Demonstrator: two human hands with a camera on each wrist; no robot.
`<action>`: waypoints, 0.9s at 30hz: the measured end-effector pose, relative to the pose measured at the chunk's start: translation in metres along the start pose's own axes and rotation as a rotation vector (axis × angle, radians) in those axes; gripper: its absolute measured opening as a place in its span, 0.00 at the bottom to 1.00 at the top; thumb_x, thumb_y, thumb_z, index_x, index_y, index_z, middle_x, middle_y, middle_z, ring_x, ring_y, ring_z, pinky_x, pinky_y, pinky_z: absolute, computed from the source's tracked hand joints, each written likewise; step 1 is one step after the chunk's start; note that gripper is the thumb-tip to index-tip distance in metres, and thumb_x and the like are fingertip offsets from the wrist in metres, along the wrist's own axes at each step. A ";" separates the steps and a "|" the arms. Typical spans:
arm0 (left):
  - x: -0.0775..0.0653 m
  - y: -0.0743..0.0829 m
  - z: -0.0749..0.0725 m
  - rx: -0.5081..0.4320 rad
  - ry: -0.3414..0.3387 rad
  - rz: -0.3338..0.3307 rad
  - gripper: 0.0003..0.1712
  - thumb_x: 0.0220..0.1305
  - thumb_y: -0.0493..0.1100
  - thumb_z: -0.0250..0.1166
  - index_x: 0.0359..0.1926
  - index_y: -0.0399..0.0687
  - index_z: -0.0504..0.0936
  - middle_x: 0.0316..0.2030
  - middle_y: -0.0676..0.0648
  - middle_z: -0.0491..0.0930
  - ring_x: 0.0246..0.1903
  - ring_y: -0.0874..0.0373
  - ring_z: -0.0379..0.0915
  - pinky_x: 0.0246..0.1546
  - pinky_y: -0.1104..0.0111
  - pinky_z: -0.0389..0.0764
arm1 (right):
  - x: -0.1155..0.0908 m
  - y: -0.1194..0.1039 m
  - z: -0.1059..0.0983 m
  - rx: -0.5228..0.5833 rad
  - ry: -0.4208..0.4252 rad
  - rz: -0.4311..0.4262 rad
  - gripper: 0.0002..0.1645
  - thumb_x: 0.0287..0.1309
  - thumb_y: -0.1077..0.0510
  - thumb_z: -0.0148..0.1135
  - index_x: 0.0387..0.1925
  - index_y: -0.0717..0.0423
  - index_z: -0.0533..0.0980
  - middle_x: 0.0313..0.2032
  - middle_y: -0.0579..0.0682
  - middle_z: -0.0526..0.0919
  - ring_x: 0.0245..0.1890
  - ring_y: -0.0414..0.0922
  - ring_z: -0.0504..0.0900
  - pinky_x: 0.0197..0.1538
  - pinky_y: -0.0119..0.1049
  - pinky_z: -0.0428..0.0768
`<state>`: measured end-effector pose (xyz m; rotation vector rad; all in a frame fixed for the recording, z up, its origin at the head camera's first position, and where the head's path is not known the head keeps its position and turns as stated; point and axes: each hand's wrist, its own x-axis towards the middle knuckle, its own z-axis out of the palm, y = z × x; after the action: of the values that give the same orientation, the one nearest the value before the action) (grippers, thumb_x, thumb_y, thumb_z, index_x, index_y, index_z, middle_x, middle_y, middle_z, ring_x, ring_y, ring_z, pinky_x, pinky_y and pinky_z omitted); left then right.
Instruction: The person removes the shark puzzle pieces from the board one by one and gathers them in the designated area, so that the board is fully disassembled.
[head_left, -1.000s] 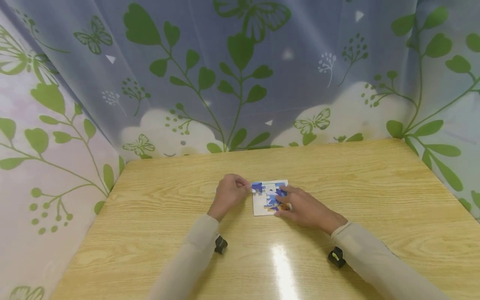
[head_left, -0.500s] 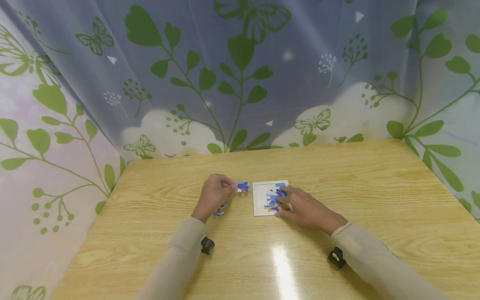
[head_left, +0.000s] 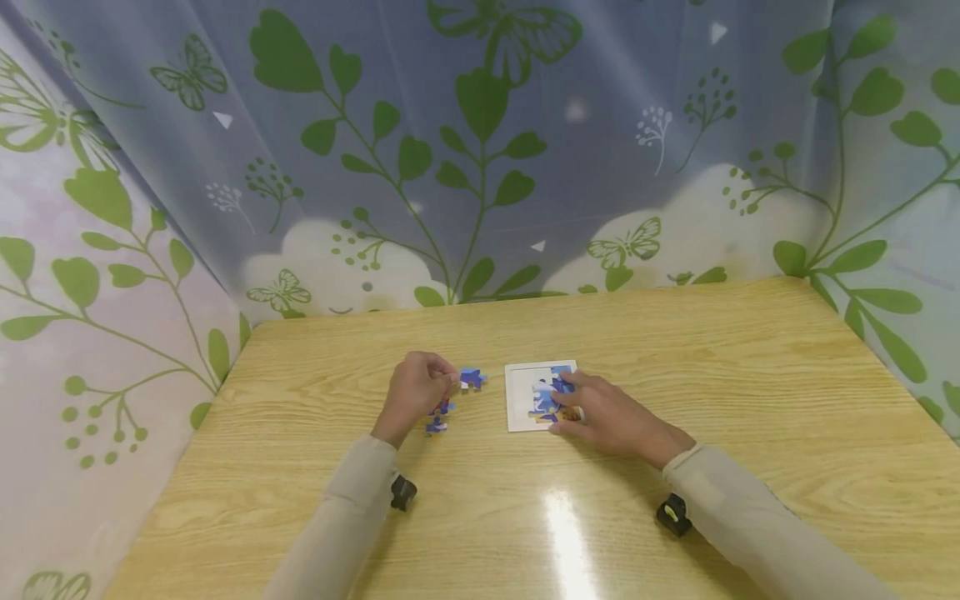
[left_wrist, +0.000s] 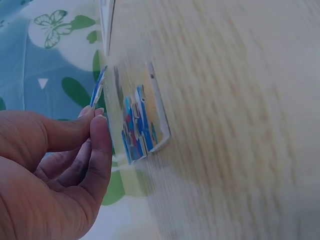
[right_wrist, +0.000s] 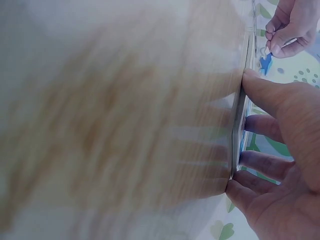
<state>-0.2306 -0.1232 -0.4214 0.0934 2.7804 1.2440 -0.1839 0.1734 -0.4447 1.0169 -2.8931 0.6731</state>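
Note:
In the head view my left hand (head_left: 415, 390) pinches a blue puzzle piece (head_left: 472, 378) between thumb and fingertips, left of the white puzzle tray (head_left: 519, 412). The left wrist view shows this piece (left_wrist: 98, 87) edge-on, above the table. Under the left hand lie several loose blue pieces (head_left: 437, 425), partly hidden by it. My right hand (head_left: 611, 415) holds the tray at its right side, thumb at the near edge and other fingers over the fitted pieces (head_left: 543, 400). Those blue and orange pieces fill part of the tray's right side; the fingers cover some.
The wooden table (head_left: 750, 358) extends around the tray, with a glare streak (head_left: 567, 533) near its front. A printed curtain (head_left: 585, 142) with green leaves and butterflies hangs behind the table and along both sides. Black wrist cameras (head_left: 673, 514) sit under the sleeves.
My left hand has drawn the pinched piece leftward off the tray's upper left corner, and loose pieces have come into view beneath it. The right hand and the tray have stayed put.

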 end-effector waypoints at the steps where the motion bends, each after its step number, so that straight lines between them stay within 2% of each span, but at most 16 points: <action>1: 0.000 0.000 0.000 0.006 0.001 0.002 0.04 0.67 0.36 0.67 0.36 0.39 0.86 0.24 0.43 0.84 0.21 0.53 0.79 0.21 0.69 0.76 | 0.000 0.000 0.000 0.000 -0.001 0.003 0.29 0.66 0.51 0.68 0.57 0.71 0.78 0.61 0.70 0.76 0.66 0.67 0.69 0.65 0.62 0.69; 10: -0.001 -0.001 0.003 0.017 0.006 -0.015 0.03 0.65 0.35 0.69 0.34 0.40 0.86 0.24 0.43 0.84 0.21 0.53 0.79 0.19 0.70 0.75 | 0.000 -0.001 0.000 -0.003 -0.008 0.005 0.29 0.66 0.51 0.67 0.57 0.71 0.78 0.61 0.70 0.76 0.67 0.67 0.69 0.65 0.62 0.69; 17: 0.000 -0.002 0.005 0.038 0.021 0.000 0.03 0.65 0.36 0.70 0.33 0.41 0.88 0.24 0.45 0.85 0.20 0.55 0.79 0.21 0.69 0.77 | 0.000 -0.001 0.000 -0.005 -0.008 0.003 0.29 0.66 0.51 0.68 0.57 0.71 0.78 0.60 0.70 0.77 0.67 0.67 0.69 0.65 0.62 0.69; 23: 0.000 -0.002 0.005 0.058 0.042 0.032 0.02 0.63 0.35 0.70 0.34 0.40 0.89 0.26 0.46 0.86 0.19 0.58 0.78 0.25 0.67 0.78 | 0.000 -0.001 -0.001 0.006 -0.006 0.001 0.28 0.66 0.51 0.68 0.56 0.71 0.78 0.60 0.69 0.77 0.67 0.67 0.68 0.65 0.62 0.69; 27: 0.000 0.000 0.005 0.076 0.050 0.025 0.02 0.62 0.35 0.71 0.35 0.40 0.89 0.28 0.46 0.87 0.22 0.57 0.80 0.29 0.65 0.81 | 0.000 -0.001 0.000 0.009 -0.010 0.011 0.29 0.66 0.51 0.67 0.57 0.71 0.78 0.62 0.70 0.75 0.67 0.67 0.68 0.65 0.62 0.68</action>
<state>-0.2302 -0.1194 -0.4251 0.1042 2.8776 1.1623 -0.1829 0.1731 -0.4439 1.0089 -2.9088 0.6849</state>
